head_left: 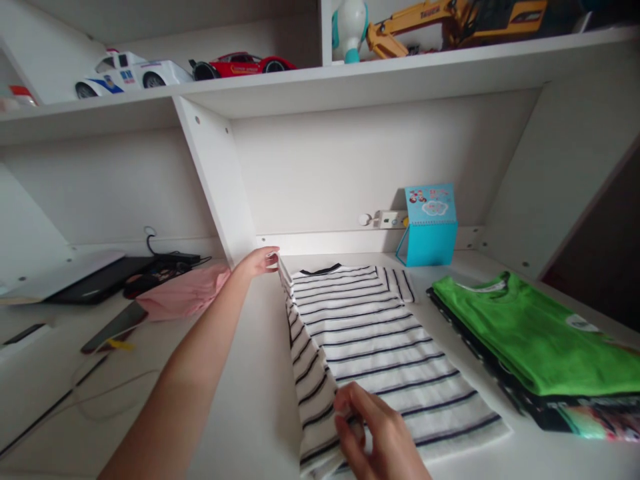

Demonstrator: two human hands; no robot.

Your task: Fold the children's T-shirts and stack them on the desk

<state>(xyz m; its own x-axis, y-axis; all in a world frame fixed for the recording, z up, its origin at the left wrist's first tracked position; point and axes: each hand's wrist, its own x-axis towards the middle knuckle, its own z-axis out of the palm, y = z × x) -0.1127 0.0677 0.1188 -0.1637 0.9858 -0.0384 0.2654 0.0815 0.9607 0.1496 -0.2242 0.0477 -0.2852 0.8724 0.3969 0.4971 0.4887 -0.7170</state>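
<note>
A white T-shirt [370, 340] with dark stripes lies spread on the white desk, its dark-trimmed neckline toward the back wall. Its left side is raised into a fold that runs from the shoulder toward the hem. At the far left shoulder, my left hand [261, 261] pinches the shirt's edge and holds it off the desk. Lower along the same side, my right hand [373, 430] is curled with thumb and fingers closed on the shirt's fabric; the pinched bit is mostly hidden by the fingers.
Folded shirts, a green shirt [530, 340] on top, lie at the right. Behind stands a blue desk calendar [433, 227] beside a socket strip [393, 219]. At left are a pink cloth bundle [183, 293], cables and a black laptop-like slab [100, 283]. Toy vehicles line the shelf [280, 83] above.
</note>
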